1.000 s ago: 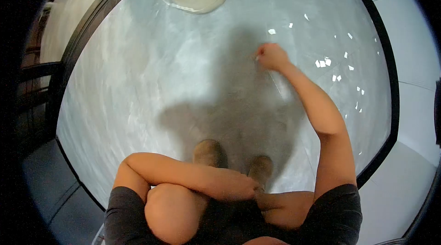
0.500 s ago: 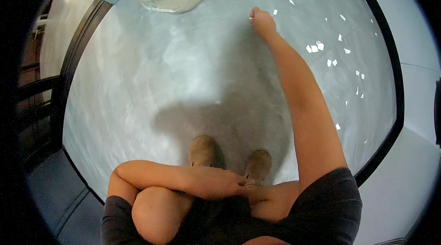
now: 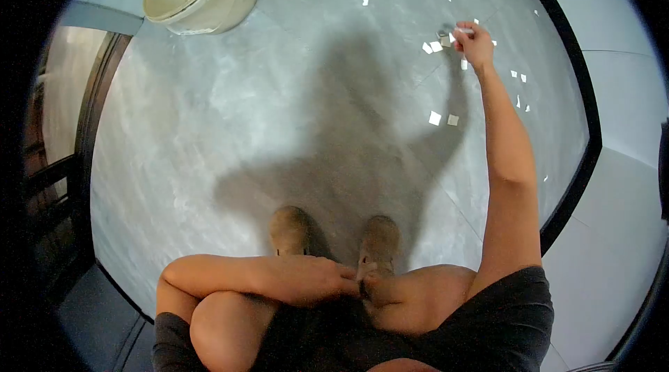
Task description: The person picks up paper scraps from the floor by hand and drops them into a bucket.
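My right hand (image 3: 475,43) reaches out low over the floor, thumb and fingers pinched on a small white scrap (image 3: 463,30) that looks like paper. Close beside it lie more white scraps (image 3: 435,46). Two squarish pieces (image 3: 435,118) lie nearer to me, left of my forearm. My left arm rests across my bent knee. The left hand (image 3: 324,280) hangs loosely by my right ankle, fingers extended and holding nothing that I can see.
A pale plastic bucket (image 3: 223,6) with yellowish bits inside stands at the far left. My brown shoes (image 3: 380,236) are planted on the grey floor (image 3: 265,121). Several more scraps (image 3: 518,76) lie to the right, near a black edge strip (image 3: 591,103).
My right hand has moved right, from near the bucket side to the cluster of scraps, and now pinches one. The view has shifted slightly. My left hand stays by the ankle.
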`<state>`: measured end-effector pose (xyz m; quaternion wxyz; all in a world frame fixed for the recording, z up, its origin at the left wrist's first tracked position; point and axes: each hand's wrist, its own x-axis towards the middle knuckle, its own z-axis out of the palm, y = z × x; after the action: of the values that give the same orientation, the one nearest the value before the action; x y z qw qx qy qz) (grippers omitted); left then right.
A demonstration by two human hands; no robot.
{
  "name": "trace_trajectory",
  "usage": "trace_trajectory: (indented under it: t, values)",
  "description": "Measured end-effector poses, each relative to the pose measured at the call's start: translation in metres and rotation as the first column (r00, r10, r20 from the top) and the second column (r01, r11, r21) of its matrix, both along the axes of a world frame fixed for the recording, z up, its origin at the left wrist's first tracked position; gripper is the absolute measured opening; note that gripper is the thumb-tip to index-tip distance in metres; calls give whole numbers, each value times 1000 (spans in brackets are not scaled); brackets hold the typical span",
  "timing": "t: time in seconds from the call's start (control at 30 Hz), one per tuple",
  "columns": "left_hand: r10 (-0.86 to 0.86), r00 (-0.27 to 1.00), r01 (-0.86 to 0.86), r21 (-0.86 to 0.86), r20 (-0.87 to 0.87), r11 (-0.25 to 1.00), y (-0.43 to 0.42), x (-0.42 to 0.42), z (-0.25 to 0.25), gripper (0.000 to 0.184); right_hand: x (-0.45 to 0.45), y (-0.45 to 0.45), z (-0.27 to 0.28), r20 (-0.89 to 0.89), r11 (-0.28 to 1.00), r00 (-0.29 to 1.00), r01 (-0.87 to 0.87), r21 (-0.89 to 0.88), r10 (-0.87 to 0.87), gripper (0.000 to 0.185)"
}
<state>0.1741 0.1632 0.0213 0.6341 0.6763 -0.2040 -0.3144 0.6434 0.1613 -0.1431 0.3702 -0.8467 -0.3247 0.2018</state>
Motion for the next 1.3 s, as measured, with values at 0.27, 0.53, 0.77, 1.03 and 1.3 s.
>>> trace_trajectory:
  t: [0.27,0.53,0.77,1.03,1.3]
  values:
    - [-60,998,60,-44,19,997,-15,11,-8,43,-26,-2,-29,332,964,921,-130,-233,205,25]
    - [33,999,-33,-26,3,999,-9,2,0,41,-9,1,-38,322,835,869,-167,-525,377,15]
    - [-3,999,3,1,-39,1000,-9,4,5,40,-30,10,-21,256,964,951,-113,-240,175,26]
    - [-28,1000,28,30,7,999,-18,9,1,23,-37,18,-43,314,824,857,-198,-531,409,22]
    - [-38,999,37,13,26,999,-17,3,-4,37,-30,-4,-47,268,933,945,-84,-351,187,25]
